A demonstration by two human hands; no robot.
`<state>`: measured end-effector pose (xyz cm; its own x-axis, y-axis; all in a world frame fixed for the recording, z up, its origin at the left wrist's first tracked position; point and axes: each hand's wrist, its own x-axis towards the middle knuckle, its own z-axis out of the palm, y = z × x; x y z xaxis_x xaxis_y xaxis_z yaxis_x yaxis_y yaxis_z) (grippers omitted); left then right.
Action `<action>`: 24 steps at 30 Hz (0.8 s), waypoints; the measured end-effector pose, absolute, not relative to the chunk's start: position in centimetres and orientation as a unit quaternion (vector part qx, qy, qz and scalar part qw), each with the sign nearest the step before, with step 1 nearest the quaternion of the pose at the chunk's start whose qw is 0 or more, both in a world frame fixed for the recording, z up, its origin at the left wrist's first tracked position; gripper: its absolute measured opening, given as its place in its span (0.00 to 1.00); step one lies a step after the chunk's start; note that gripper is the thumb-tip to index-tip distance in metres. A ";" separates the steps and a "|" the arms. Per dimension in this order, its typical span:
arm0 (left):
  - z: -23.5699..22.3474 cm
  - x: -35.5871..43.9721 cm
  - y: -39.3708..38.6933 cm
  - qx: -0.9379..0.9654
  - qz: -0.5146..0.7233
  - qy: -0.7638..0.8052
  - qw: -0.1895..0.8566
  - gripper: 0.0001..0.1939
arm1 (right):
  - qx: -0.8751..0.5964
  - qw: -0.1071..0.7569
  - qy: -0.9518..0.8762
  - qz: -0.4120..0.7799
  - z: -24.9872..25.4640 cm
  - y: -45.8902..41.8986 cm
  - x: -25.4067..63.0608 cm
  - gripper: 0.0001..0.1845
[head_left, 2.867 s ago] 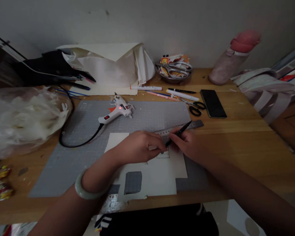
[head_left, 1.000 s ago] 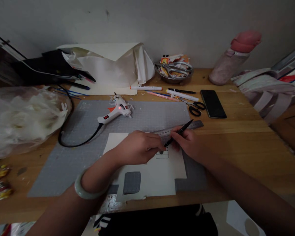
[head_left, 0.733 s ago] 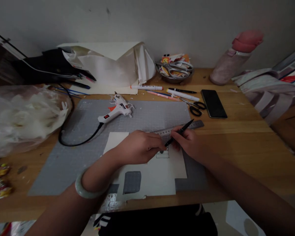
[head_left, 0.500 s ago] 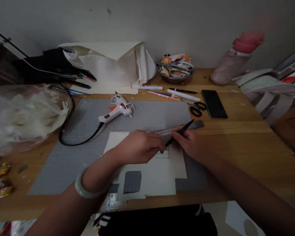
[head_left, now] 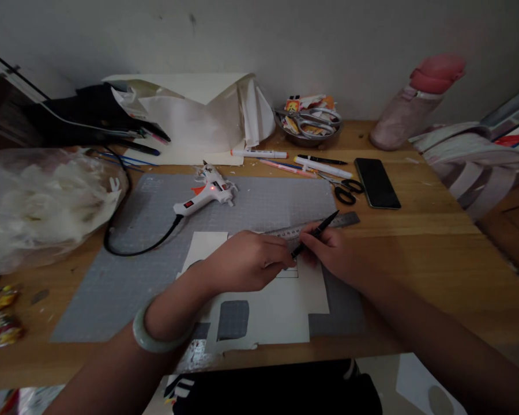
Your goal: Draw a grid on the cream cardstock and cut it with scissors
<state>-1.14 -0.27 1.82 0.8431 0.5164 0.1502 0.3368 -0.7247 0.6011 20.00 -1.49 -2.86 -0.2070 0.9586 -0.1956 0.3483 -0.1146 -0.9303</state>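
Observation:
A cream paper sheet [head_left: 277,311] with cut-out windows lies on a grey cutting mat [head_left: 155,230]. My left hand [head_left: 246,262] presses down with curled fingers on a metal ruler [head_left: 328,222] laid across the sheet's top edge. My right hand [head_left: 335,253] grips a black pen [head_left: 315,233], its tip touching the paper beside the ruler, at a small drawn rectangle [head_left: 289,274]. A pale green bangle [head_left: 149,337] circles my left wrist.
A white hot glue gun [head_left: 205,196] with a black cord lies on the mat. Behind it are markers [head_left: 259,154], black scissors [head_left: 345,190], a phone [head_left: 376,181], a bowl holding scissors [head_left: 309,124], a pink bottle [head_left: 409,104], folded paper [head_left: 199,115] and a plastic bag [head_left: 38,202].
My left hand has slid slightly right along the ruler, now covering more of the small drawn rectangle. The pen tip stays beside the ruler with only tiny shifts.

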 end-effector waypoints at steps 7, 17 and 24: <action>1.9 -1.2 -0.2 0.909 0.160 0.238 0.304 0.11 | -0.556 0.295 -0.593 0.502 -3.2 -1.2 20.0 0.18; 2.1 -1.2 -0.1 0.901 0.156 0.245 0.321 0.11 | -0.549 0.287 -0.593 0.515 -3.4 -1.0 20.0 0.18; 1.9 -1.2 -0.1 0.902 0.163 0.237 0.321 0.11 | -0.534 0.315 -0.595 0.511 -3.7 -1.3 20.2 0.17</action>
<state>-1.18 -0.14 1.95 0.8341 0.5331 0.1420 0.3238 -0.6815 0.6563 20.23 -1.34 -3.67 -0.2313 0.9579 -0.1699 0.3131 -0.0920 -0.9453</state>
